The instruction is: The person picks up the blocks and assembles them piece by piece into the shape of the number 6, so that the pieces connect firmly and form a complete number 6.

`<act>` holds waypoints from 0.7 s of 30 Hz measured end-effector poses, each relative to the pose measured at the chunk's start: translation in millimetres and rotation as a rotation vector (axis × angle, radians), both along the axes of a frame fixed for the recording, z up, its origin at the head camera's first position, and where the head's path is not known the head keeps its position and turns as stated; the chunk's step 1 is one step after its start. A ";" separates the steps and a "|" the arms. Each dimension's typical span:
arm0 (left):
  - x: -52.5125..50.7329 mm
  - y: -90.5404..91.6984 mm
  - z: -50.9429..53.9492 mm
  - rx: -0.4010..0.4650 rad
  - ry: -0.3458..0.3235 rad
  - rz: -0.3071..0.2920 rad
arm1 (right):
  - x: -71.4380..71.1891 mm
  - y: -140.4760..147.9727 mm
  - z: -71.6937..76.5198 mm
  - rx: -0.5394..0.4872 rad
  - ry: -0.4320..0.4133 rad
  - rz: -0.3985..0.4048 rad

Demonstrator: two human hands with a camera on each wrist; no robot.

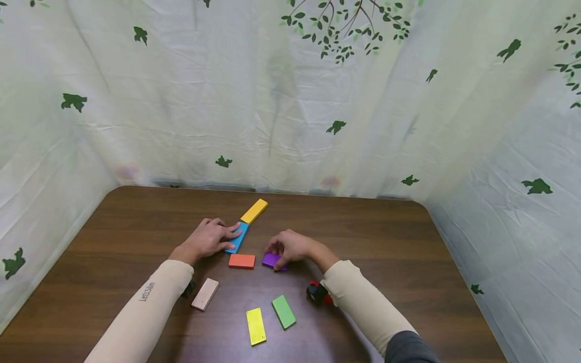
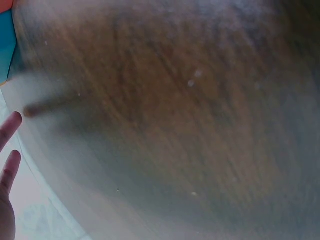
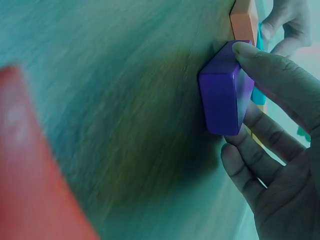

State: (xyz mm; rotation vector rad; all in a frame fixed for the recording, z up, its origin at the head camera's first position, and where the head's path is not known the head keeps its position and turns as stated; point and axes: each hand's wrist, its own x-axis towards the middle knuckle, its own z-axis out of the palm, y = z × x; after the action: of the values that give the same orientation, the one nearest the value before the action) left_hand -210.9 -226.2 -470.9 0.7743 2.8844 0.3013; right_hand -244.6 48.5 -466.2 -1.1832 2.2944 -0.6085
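The left hand (image 1: 206,241) rests its fingers on a blue block (image 1: 238,238), which lies end to end with an orange-yellow block (image 1: 254,210) beyond it. In the left wrist view only two fingertips of that hand and part of the blue block (image 2: 6,45) show. A red-orange block (image 1: 242,261) lies just below the blue one. To its right, with a gap between, the right hand (image 1: 292,248) pinches a purple block (image 1: 271,260) between thumb and fingers; in the right wrist view the thumb is on the top edge of the purple block (image 3: 219,95).
Nearer the person lie a pale pink block (image 1: 206,294), a yellow block (image 1: 256,326) and a green block (image 1: 283,312). A black and red object (image 1: 316,292) sits by the right sleeve, and a dark object (image 1: 188,289) by the left. A white curtain (image 1: 272,101) stands behind the table (image 1: 363,227).
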 end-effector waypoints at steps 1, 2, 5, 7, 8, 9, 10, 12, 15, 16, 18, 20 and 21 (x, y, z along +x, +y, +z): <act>-0.1 0.2 -0.2 -0.003 -0.003 0.002 | 0.3 -1.2 0.1 -0.001 -0.002 0.000; -0.2 0.3 -0.4 -0.007 -0.005 0.004 | 0.8 -2.5 0.6 -0.001 -0.005 -0.002; 0.0 0.4 -0.6 -0.016 0.000 0.002 | 2.0 -6.0 1.5 -0.007 -0.013 -0.004; 0.0 0.6 -0.9 -0.011 -0.001 0.003 | 2.5 -7.9 2.0 -0.009 -0.019 -0.005; 0.3 0.7 -0.9 -0.011 0.003 0.001 | 2.7 -8.7 2.2 -0.011 -0.022 -0.005; 0.4 0.7 -1.0 -0.009 0.006 -0.001 | 2.6 -9.4 1.9 -0.014 -0.022 -0.003; 0.6 0.9 -1.1 -0.010 0.008 -0.003 | 2.6 -9.9 2.0 -0.015 -0.023 -0.001; 0.2 0.8 -1.4 -0.008 0.011 -0.005 | 2.4 -10.8 1.0 -0.017 -0.023 0.001; 0.4 0.6 -0.8 -0.008 0.011 -0.005 | 2.3 -12.1 0.3 -0.021 -0.027 -0.005; 0.5 0.6 -0.4 -0.009 0.010 -0.005 | 2.2 -12.5 0.1 -0.020 -0.029 -0.008; 0.5 0.4 0.1 -0.010 0.005 0.000 | 2.1 -13.3 -0.5 -0.017 -0.032 -0.016; 0.9 0.3 1.0 -0.014 0.008 -0.001 | 1.9 -14.2 -0.5 -0.015 -0.031 -0.017; 0.9 0.3 1.3 -0.014 0.009 -0.001 | 1.9 -14.5 -0.6 -0.014 -0.030 -0.017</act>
State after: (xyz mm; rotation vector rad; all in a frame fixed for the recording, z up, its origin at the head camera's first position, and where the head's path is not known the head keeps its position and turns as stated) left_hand -210.0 -225.9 -469.6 0.7764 2.8909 0.2777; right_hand -242.7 34.0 -466.7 -1.1541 2.2808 -0.6454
